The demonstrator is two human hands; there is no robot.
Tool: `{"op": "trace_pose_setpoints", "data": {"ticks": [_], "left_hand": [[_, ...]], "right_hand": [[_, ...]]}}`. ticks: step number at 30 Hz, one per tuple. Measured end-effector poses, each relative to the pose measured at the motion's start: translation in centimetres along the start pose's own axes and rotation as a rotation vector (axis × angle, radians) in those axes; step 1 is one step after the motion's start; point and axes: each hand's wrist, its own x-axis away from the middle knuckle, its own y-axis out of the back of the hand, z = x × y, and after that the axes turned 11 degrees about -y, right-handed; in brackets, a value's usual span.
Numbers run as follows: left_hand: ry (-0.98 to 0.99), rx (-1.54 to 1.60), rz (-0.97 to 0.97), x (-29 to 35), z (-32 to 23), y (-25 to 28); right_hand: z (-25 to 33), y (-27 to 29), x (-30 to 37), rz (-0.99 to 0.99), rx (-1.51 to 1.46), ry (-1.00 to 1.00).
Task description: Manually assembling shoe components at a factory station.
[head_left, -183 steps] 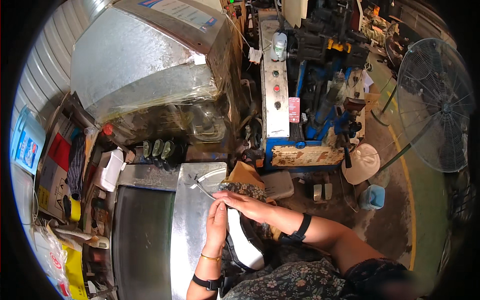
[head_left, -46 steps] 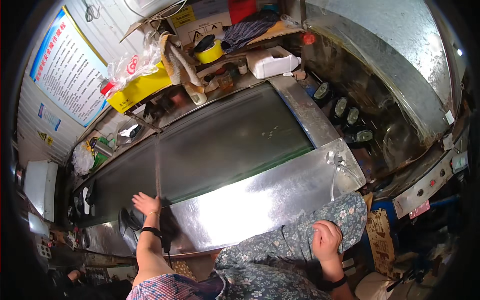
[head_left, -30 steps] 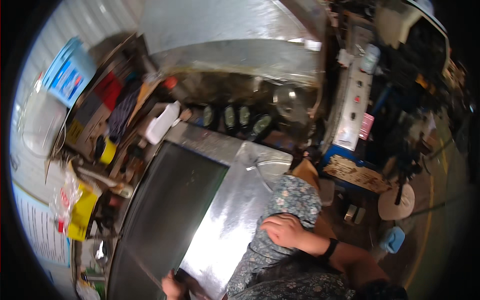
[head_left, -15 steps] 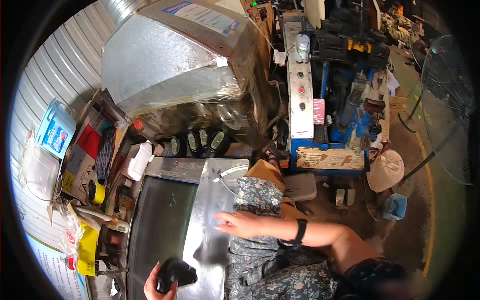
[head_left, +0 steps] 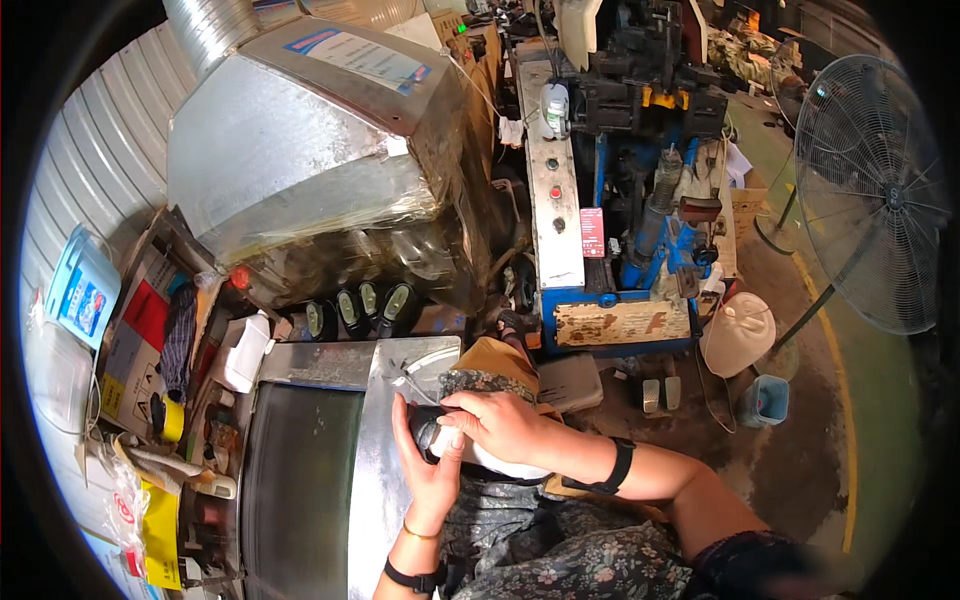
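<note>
Both my hands meet over my lap at a rounded black piece (head_left: pixel 427 434), which looks like a shoe upper. My left hand (head_left: pixel 432 482) has its thumb and fingers around the black piece from the left. From the right, my right hand (head_left: pixel 497 424) closes its bent fingers and thumb on the piece's upper edge. A smooth white form (head_left: pixel 485 460) shows beneath my right hand, next to the black piece. Whether it sits inside the piece is hidden by my fingers. The floral apron (head_left: pixel 590 535) lies under my forearms.
A conveyor belt (head_left: pixel 300 480) with a metal edge plate (head_left: pixel 385 390) runs at left, below a metal hood (head_left: pixel 290 140). Several dark shoes (head_left: pixel 398 308) stand behind it. A blue-framed machine (head_left: pixel 620 320) is ahead, with a white jug (head_left: pixel 738 335) and a large fan (head_left: pixel 880 190) at right.
My left hand has brought the black piece from above the belt up and right to my lap. My right hand, stretched out and empty before, now grips it too. The view has shifted slightly.
</note>
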Motion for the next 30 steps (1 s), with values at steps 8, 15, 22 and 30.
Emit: {"op": "trace_pose_setpoints", "data": {"ticks": [8,15,22,30], "left_hand": [[0.195,0.302,0.325,-2.2,-0.9,3.0],[0.149,0.2,0.311,-1.8,2.3,-0.2],[0.124,0.201,0.341,-2.3,2.3,-0.3],[0.087,0.142,0.316,-3.4,3.7,-1.1]], "right_hand": [[2.8,2.3,-0.7,0.352,0.268,-0.1],[-2.2,1.0,-2.6,0.171,0.282,0.047],[-2.7,0.8,-1.8,0.033,0.17,0.023],[-5.9,2.0,4.7,0.115,-0.108,-0.597]]}}
